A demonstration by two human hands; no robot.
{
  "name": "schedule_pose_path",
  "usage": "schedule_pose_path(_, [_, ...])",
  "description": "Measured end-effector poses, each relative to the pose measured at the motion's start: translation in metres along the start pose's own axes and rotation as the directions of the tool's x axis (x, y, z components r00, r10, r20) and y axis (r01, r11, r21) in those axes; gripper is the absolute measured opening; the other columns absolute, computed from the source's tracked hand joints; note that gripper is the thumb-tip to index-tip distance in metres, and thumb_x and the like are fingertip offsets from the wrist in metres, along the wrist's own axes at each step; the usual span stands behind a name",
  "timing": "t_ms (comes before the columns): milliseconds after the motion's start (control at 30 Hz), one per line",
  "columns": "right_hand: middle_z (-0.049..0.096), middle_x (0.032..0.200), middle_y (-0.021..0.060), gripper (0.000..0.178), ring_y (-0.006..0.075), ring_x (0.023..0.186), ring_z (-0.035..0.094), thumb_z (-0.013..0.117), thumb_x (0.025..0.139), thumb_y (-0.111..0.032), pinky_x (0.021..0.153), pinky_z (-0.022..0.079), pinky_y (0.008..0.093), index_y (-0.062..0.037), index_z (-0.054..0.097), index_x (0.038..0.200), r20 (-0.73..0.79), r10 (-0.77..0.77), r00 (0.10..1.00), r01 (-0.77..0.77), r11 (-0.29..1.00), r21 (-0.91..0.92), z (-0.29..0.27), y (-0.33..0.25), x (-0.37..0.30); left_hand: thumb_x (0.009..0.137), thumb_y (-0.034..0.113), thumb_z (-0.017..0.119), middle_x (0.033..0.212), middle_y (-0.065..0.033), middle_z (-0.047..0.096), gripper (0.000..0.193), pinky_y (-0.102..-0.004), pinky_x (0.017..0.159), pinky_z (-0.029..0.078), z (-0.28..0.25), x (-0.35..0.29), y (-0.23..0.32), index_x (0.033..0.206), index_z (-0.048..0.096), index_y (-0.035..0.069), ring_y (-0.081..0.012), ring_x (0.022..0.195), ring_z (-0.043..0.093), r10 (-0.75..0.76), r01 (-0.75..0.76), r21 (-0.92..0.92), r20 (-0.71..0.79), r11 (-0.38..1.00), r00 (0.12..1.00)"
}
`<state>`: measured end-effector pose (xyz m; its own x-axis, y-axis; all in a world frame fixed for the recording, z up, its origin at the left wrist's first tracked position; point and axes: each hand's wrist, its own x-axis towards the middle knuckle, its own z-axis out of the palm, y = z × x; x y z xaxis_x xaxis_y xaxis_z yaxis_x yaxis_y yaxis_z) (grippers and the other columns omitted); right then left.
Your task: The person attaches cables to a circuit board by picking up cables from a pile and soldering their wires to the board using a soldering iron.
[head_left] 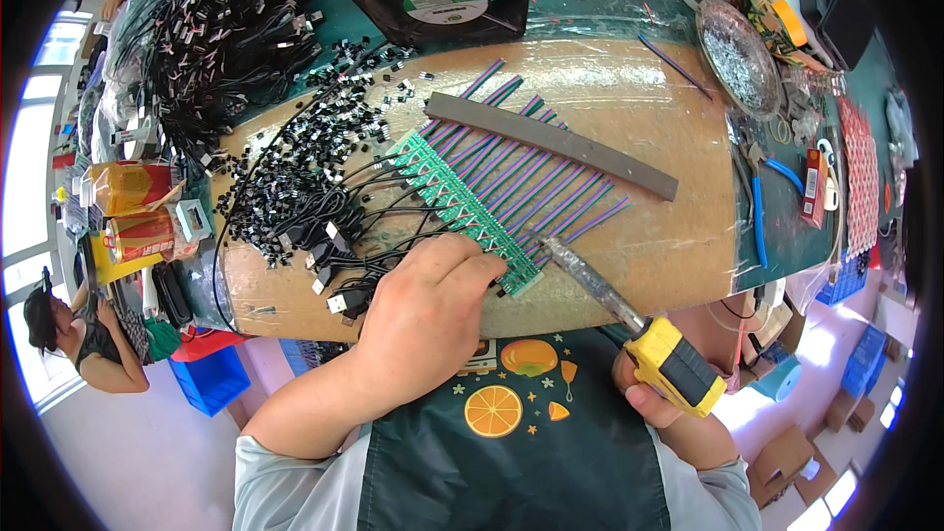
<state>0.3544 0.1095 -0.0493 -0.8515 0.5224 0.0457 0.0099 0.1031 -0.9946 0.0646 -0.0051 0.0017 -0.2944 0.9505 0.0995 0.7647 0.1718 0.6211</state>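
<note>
One soldering iron (pixel 661 348), right fingers (pixel 651 405) clamped round its handle (pixel 680 368); left fingers (pixel 482 269), bunched at circuit board (pixel 464 205), grip unclear, should brace clear of tip (pixel 553 248).

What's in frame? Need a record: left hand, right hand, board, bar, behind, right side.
left hand: over the lower end of the circuit board, grip unclear
right hand: holding yellow-handled soldering iron
board: green; black cables left, coloured wires right
bar: lying across coloured wires
behind: black fan
right side: blue-handled pliers
</note>
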Motion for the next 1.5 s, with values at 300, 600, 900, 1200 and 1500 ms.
schedule_pose_path(300, [0.055,0.069,0.0036,0.018,0.0159,0.059,0.052,0.07,0.086,-0.012,0.054,0.042,0.0302,-0.0041,0.06,0.099,0.009,0.101,0.995,-0.1,0.975,0.2,0.0,-0.007,0.037,0.082,0.001,0.071,0.094,-0.0115,0.068,0.018,-0.0382,0.074,0.056,-0.043,0.012,0.0,0.099,0.07,0.004,-0.0312,0.087,0.068,0.065,-0.065,0.061,-0.003,0.996,0.998])
schedule_pose_path(600, [0.049,0.071,0.0027,0.062,0.0124,0.056,0.045,0.072,0.087,-0.018,0.049,0.041,0.0276,-0.0007,0.043,0.139,0.047,0.119,0.992,-0.127,0.896,0.426,0.002,0.011,0.035,0.086,0.015,0.071,0.122,-0.0123,0.065,0.035,-0.0412,0.095,0.05,-0.12,0.075,-0.138,0.119,0.064,0.008,-0.0332,0.112,0.062,0.036,0.27,0.571,-0.466,0.776,0.884])
schedule_pose_path(900, [0.049,0.071,0.0033,0.061,0.0118,0.055,0.044,0.071,0.088,-0.017,0.051,0.041,0.0276,0.0001,0.042,0.14,0.051,0.181,0.982,-0.185,0.88,0.437,-0.001,0.008,0.035,0.084,0.019,0.071,0.121,-0.0087,0.063,0.044,-0.0419,0.086,0.053,-0.108,0.107,-0.142,0.126,0.061,0.016,-0.0335,0.106,0.064,-0.087,0.332,0.602,-0.398,0.727,0.913])
schedule_pose_path(1200, [0.049,0.071,0.0034,0.061,0.0118,0.056,0.043,0.072,0.089,-0.018,0.051,0.04,0.0277,0.0,0.042,0.139,0.082,0.16,0.984,-0.179,0.906,0.384,-0.003,0.009,0.037,0.085,0.004,0.067,0.122,-0.0087,0.068,0.029,-0.0332,0.087,0.054,-0.118,0.067,-0.12,0.114,0.071,0.009,-0.0236,0.101,0.068,-0.036,0.255,0.408,-0.473,0.877,0.881])
schedule_pose_path(1500, [0.049,0.07,0.0035,0.061,0.0124,0.055,0.044,0.071,0.09,-0.02,0.051,0.042,0.0276,0.0015,0.041,0.138,0.081,0.109,0.991,-0.131,0.923,0.361,-0.004,0.009,0.038,0.076,0.014,0.08,0.104,-0.0152,0.065,0.029,-0.0382,0.093,0.053,-0.111,0.009,-0.04,0.097,0.071,-0.003,-0.0224,0.105,0.061,-0.142,-0.028,-0.476,-0.317,0.879,0.938])
